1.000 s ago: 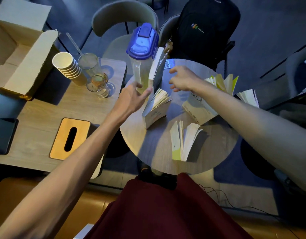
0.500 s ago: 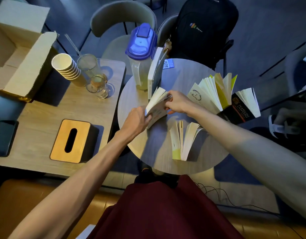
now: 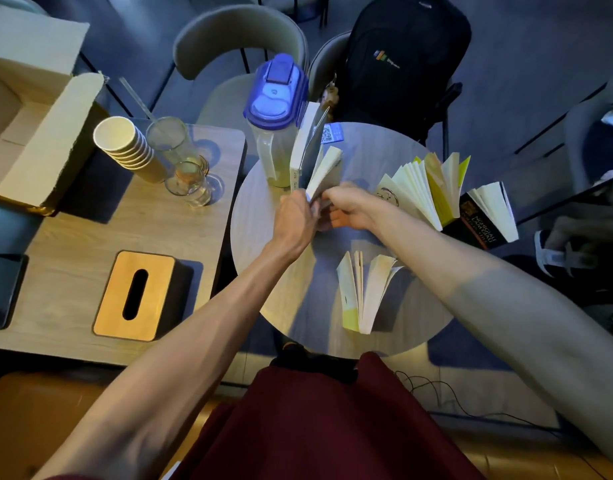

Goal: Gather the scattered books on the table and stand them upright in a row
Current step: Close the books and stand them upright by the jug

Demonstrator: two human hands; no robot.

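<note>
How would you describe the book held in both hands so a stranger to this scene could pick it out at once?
On the round table, find the blue-lidded jug with a white book standing beside it. The held book tilts just right of that one. It alone is gripped by the left hand and right hand; no other book is held.

Both bare arms stretch forward and meet over the middle of the view. The left forearm [image 3: 194,334] rises from the lower left with a straight wrist. The left hand [image 3: 296,216] shows its back to the camera, fingers curled round the near end of a small book [image 3: 327,171]. The right forearm [image 3: 471,271] slants in from the lower right. The right hand [image 3: 346,207] is knuckles-up, its fingers curled on the same book's other side, just beside the left hand.
</note>
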